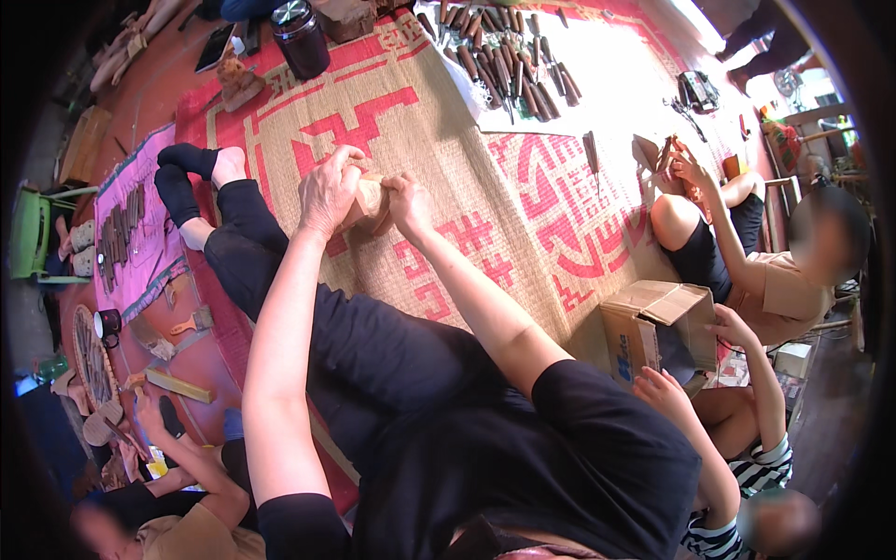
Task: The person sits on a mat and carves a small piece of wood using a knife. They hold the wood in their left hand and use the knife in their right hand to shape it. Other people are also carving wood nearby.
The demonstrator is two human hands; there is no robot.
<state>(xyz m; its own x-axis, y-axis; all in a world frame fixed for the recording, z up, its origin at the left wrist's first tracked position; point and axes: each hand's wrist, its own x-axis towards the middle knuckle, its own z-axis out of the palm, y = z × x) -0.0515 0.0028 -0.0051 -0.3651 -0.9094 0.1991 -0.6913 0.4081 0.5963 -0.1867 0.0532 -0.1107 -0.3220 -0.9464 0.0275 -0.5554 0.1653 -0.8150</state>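
Over the woven mat, a pale tan piece of wood (368, 202) is held up in front of my outstretched legs. My left hand (330, 190) is closed round its left side, with the fingers bent over the top. At the right edge of the wood, my right hand (409, 200) is closed in a pinch. The fingers partly cover the piece, so its full shape cannot be made out. I cannot tell whether a small tool is between the right fingers.
Several wooden-handled carving tools (509, 70) lie on a white cloth. A dark jar (301, 42) and small wood carving (239, 86) stand at the mat's (439, 140) far edge. More tools lie on a pink cloth (154, 210). People sit either side; a cardboard box (644, 308) is right.
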